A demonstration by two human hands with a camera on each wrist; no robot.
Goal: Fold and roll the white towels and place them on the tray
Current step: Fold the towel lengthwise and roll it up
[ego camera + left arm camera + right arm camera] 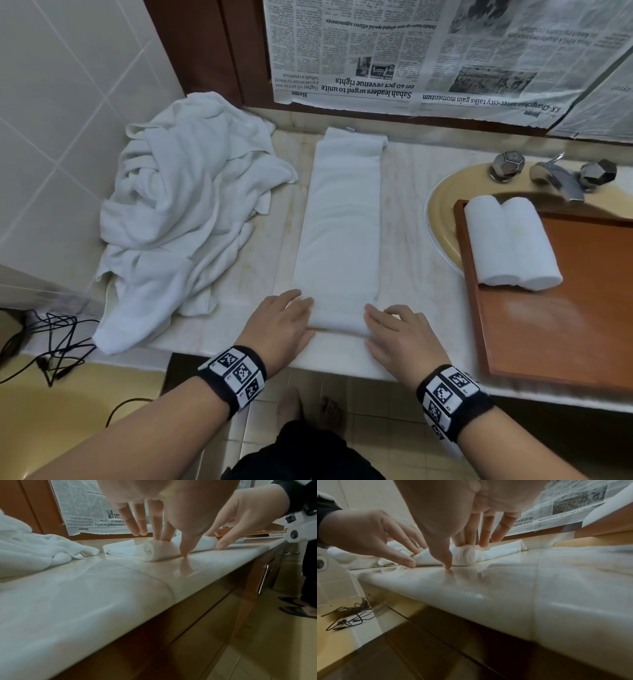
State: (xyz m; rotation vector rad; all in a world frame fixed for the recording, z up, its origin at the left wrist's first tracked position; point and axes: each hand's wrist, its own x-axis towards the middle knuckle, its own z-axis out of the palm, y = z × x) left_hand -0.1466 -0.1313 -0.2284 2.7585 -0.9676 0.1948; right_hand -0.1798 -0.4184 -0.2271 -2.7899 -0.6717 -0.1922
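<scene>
- The folded towel [339, 219] lies as a long narrow strip on the marble counter [411, 246], running from the near edge toward the wall; its near end is turned up into a small roll, seen end-on in the left wrist view [150, 551].
- The left hand [282, 320] rests on the left part of that roll, fingers straight and slightly spread, thumb tip on the counter.
- The right hand [394, 334] rests on the right part of the roll in the same way, fingers extended, thumb touching the marble.
- Both palms cover the roll's top, so how many turns it has cannot be told.
- Two rolled towels [512, 240] lie side by side, touching, at the far left corner of the wooden tray [561, 329]; the tray is cut off at the right edge of the head view.
- The tray sits partly over the sink [442, 219], hiding most of the basin; the faucet [555, 174] stands behind it.
- A heap of unfolded towels [181, 212] lies to the left, one end hanging over the counter edge.
- Newspaper [428, 58] hangs upside down on the wall behind, cut off at the top.
- Black cables [51, 349] lie low on the left.
</scene>
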